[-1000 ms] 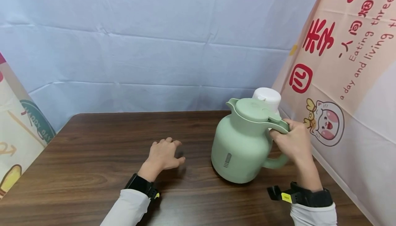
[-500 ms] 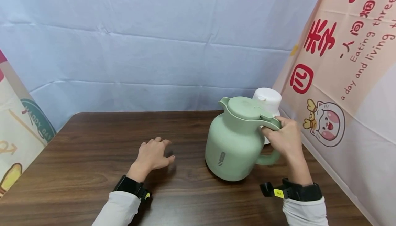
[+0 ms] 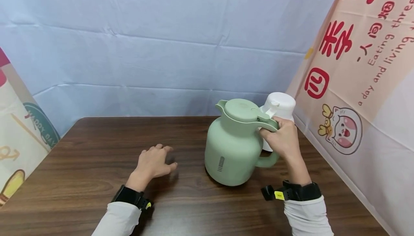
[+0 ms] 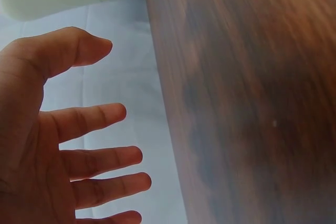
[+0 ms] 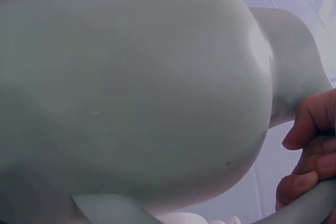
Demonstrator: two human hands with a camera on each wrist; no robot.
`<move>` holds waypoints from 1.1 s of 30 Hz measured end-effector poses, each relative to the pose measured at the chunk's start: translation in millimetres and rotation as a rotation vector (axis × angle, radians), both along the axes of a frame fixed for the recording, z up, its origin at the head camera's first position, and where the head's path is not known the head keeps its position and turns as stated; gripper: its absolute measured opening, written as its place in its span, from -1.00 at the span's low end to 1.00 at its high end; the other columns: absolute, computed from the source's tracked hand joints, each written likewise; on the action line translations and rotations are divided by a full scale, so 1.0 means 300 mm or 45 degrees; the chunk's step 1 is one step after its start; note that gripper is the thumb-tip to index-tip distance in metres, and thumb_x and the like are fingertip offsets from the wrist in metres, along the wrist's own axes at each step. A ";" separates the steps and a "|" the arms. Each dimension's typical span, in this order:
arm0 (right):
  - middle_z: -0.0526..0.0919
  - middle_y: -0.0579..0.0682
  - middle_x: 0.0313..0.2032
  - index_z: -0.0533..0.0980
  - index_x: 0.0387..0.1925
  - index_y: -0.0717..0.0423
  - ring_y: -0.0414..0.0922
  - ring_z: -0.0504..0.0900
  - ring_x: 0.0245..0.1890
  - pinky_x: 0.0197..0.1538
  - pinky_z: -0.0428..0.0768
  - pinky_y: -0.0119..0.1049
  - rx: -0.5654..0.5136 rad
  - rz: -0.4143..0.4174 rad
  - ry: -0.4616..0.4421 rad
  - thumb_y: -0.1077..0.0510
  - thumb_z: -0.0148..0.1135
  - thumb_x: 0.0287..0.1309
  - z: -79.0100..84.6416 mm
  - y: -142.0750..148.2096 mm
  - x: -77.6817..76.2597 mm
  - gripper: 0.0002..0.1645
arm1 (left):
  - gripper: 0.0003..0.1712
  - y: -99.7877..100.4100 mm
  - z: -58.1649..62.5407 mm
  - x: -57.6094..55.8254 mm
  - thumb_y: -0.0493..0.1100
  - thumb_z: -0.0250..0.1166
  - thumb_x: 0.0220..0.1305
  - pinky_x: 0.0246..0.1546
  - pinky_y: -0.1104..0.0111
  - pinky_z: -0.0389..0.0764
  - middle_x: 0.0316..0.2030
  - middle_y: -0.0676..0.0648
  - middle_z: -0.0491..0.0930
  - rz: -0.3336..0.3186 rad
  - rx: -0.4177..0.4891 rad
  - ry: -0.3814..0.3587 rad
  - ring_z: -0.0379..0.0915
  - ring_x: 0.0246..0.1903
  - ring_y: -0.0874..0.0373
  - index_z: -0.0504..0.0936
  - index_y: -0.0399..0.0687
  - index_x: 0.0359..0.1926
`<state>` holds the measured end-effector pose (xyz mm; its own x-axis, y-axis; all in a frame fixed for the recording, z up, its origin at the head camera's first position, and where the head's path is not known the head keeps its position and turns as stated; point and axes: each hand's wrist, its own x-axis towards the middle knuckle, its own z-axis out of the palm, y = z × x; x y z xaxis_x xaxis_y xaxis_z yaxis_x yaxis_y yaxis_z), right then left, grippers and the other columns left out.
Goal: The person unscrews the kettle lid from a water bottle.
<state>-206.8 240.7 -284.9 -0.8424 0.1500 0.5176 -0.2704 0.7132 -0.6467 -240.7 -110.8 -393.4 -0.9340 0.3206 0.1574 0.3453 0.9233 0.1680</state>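
A pale green jug [image 3: 231, 149] with a closed lid [image 3: 240, 109] stands roughly upright right of centre over a dark wood-grain bench [image 3: 97, 157], its spout pointing left; whether its base touches the wood cannot be told. A person's right hand [image 3: 284, 137] grips the upper part of the jug's handle [image 3: 266, 161], fingers [image 5: 302, 184] curled round it and the thumb on the side toward the jug's body. The left hand [image 3: 152, 162] is above the bench, left of the jug and apart from it. Its fingers [image 4: 105, 161] are spread and nearly straight, with a wide gap between thumb and forefinger, holding nothing. Behind the jug, partly hidden by it and by the right hand, stands a white vessel [image 3: 280, 105]. Pale blue cloth [image 3: 129, 49] hangs beyond the bench.
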 end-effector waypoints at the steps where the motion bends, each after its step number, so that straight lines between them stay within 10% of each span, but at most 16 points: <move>1: 0.10 -0.13 -0.83 0.21 -0.80 0.10 -0.18 0.13 -0.76 -0.64 0.16 -0.30 -0.003 0.008 -0.005 0.32 0.24 -0.20 0.000 -0.004 -0.005 -0.62 | -0.33 -0.005 0.000 0.000 0.20 0.28 0.07 -0.20 -0.03 0.41 -0.01 -0.19 0.47 0.005 0.003 0.000 0.46 -0.18 -0.13 0.50 -0.01 0.16; 33: 0.13 -0.13 -0.85 0.19 -0.79 0.07 -0.16 0.18 -0.79 -0.63 0.24 -0.30 -0.070 0.217 -0.022 0.34 0.19 -0.21 -0.005 -0.167 -0.106 -0.63 | -0.33 -0.196 -0.017 0.017 0.14 0.28 0.09 -0.40 0.00 0.48 0.01 -0.33 0.44 0.164 0.046 -0.039 0.47 -0.25 -0.20 0.49 -0.15 0.14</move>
<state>-238.7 190.4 -286.3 -0.8665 0.0320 0.4981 -0.3730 0.6217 -0.6888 -235.4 -169.6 -398.4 -0.9716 0.1926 0.1372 0.2186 0.9529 0.2104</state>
